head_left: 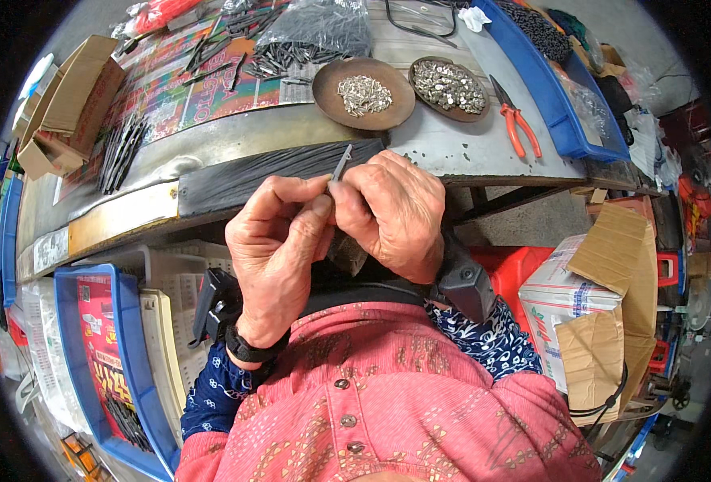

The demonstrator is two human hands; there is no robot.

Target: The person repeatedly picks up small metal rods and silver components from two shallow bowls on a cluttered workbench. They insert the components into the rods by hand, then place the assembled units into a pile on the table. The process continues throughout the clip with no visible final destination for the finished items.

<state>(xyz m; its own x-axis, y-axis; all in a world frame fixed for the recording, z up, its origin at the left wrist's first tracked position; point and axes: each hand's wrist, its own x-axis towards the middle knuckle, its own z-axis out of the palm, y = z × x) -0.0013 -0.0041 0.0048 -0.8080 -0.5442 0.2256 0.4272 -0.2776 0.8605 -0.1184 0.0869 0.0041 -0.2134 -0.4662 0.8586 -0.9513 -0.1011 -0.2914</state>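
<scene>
Above the near edge of the bench, both my hands meet on a slim grey metal piece [343,163] with a small notched tip pointing up and away. My left hand [279,249] is closed, pinching it between thumb and forefinger. The fingers of my right hand [396,209] are curled and press on the same piece from the right. Its lower part is hidden by my fingers. Just beyond the hands lies a brown round dish [401,100] with small silver pins. Beside it sits a second dish [469,118] heaped with small silver parts. Red-handled pliers [519,128] lie to its right.
Slim black pieces [122,153] lie on the bench's left, more around a clear plastic bag [319,28] behind. An open cardboard box [74,104] stands far left. Blue trays flank me, one at right [544,84], one low left [130,345]. Another carton [604,313] stands near my right.
</scene>
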